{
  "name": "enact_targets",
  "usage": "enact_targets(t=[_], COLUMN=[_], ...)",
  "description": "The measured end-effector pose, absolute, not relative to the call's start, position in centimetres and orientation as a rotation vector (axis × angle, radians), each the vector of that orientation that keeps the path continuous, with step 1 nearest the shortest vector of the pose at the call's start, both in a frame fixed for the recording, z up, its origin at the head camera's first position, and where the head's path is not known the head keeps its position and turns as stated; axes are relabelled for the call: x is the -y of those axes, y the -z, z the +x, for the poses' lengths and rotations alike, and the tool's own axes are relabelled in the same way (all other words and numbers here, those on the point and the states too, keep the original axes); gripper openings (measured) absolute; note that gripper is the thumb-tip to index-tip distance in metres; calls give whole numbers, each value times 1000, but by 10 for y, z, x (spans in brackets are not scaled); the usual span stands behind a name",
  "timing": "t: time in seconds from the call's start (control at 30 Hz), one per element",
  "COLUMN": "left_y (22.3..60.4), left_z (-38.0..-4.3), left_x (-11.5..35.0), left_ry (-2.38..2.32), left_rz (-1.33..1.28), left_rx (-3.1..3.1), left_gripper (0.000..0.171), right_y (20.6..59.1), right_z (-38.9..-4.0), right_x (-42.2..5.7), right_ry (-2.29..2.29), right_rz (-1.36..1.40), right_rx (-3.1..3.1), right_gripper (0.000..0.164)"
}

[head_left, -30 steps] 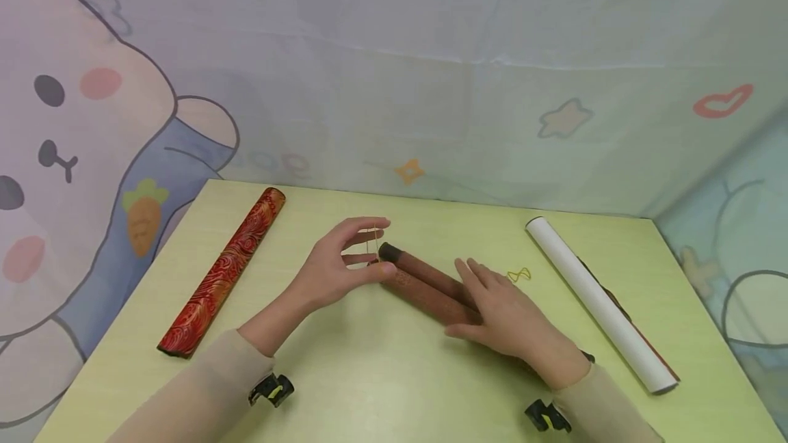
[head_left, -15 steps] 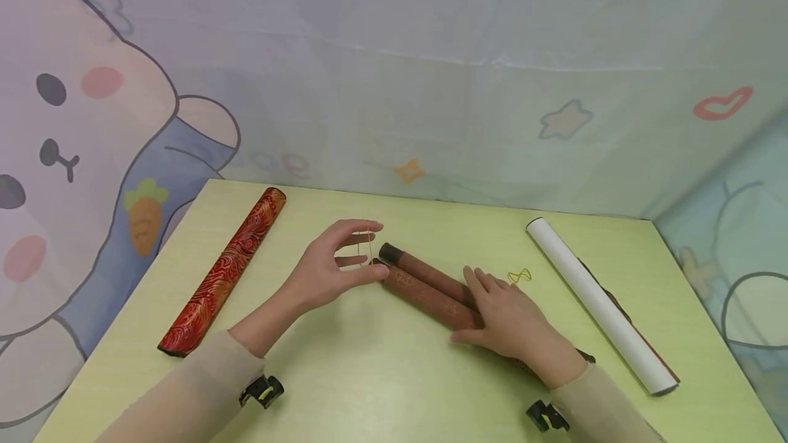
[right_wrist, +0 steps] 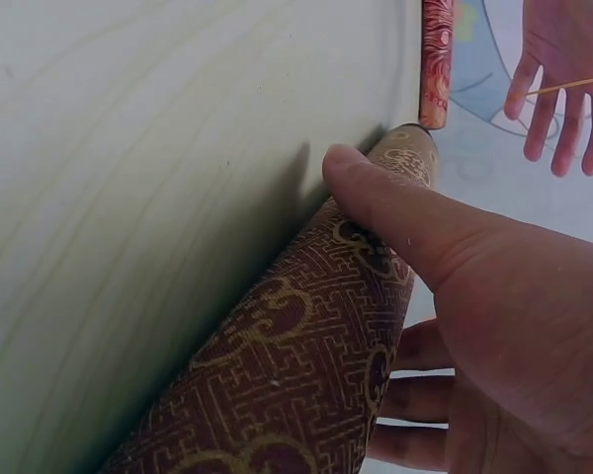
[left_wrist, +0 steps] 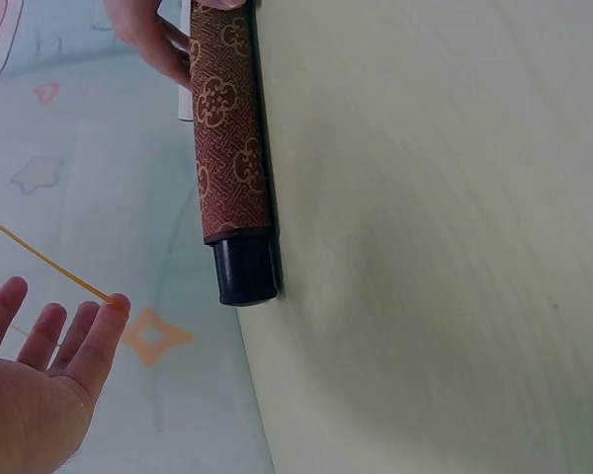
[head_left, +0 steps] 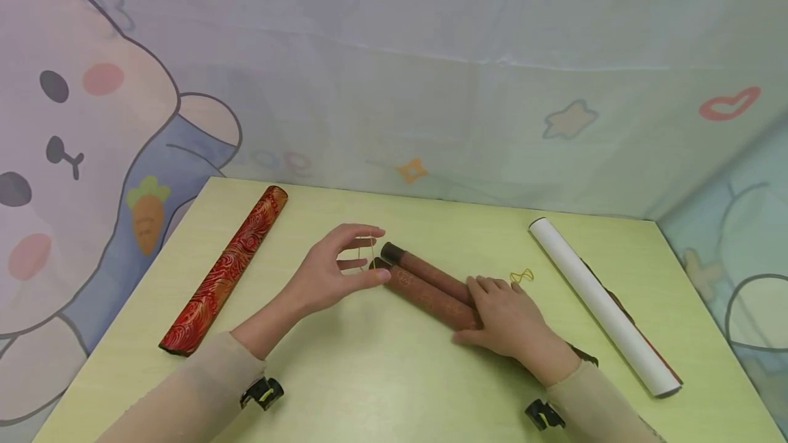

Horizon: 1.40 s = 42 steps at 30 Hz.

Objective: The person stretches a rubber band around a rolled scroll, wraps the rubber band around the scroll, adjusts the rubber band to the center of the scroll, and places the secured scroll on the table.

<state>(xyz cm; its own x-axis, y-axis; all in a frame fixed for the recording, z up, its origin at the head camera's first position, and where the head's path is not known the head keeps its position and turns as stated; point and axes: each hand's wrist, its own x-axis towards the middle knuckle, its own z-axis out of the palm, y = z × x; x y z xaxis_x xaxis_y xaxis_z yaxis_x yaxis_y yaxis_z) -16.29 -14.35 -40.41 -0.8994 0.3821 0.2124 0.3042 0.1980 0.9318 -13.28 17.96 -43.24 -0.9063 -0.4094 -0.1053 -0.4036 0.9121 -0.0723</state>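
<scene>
My left hand [head_left: 335,269] holds a thin yellow rubber band [head_left: 373,255] stretched between its spread fingers and thumb. In the left wrist view the band [left_wrist: 49,259] runs taut from one fingertip. Just beyond that hand lies a brown brocade scroll [head_left: 431,299], two rolls side by side, with black end knobs [head_left: 392,253] towards the left hand. My right hand [head_left: 507,313] grips the scroll near its middle. In the right wrist view the thumb [right_wrist: 395,202] lies along one side of the patterned scroll [right_wrist: 287,365] and the fingers on the other.
A red and gold patterned scroll [head_left: 228,269] lies at the left of the pale yellow table [head_left: 369,388]. To the right is a white rolled scroll [head_left: 603,306] with a dark cord. A loose yellow rubber band [head_left: 521,275] rests beyond the right hand. A printed curtain [head_left: 431,74] hangs behind.
My left hand has shifted slightly left and down, the band still stretched on it. My right hand's fingers have drawn in more closely around the brown scroll, which has barely moved.
</scene>
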Motion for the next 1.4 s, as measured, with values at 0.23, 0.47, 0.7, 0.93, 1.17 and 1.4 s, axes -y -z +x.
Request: enact_targets(t=[0.23, 0.47, 0.7, 0.93, 1.17, 1.4], left_y=[407, 408, 412, 417, 418, 418], left_z=[-162, -161, -161, -160, -160, -161], left_x=[144, 145, 148, 152, 161, 166], left_ry=[-1783, -1766, -1736, -1724, -1716, -1691], left_rz=[678, 688, 694, 661, 647, 617], left_rx=[-2411, -2426, -2456, -2477, -2520, -2564], left_gripper=[58, 57, 56, 55, 57, 59], right_y=[436, 437, 438, 446, 454, 446], right_z=[-133, -132, -131, -131, -133, -139], right_x=[-182, -184, -182, -188, -195, -204], right_ry=[72, 44, 35, 60, 29, -22], right_rz=[-704, -732, -750, -801, -1038, -1281], right_rx=[-3030, -3047, -3072, -3138, -3240, -3391], right_gripper=[86, 80, 75, 74, 79, 85])
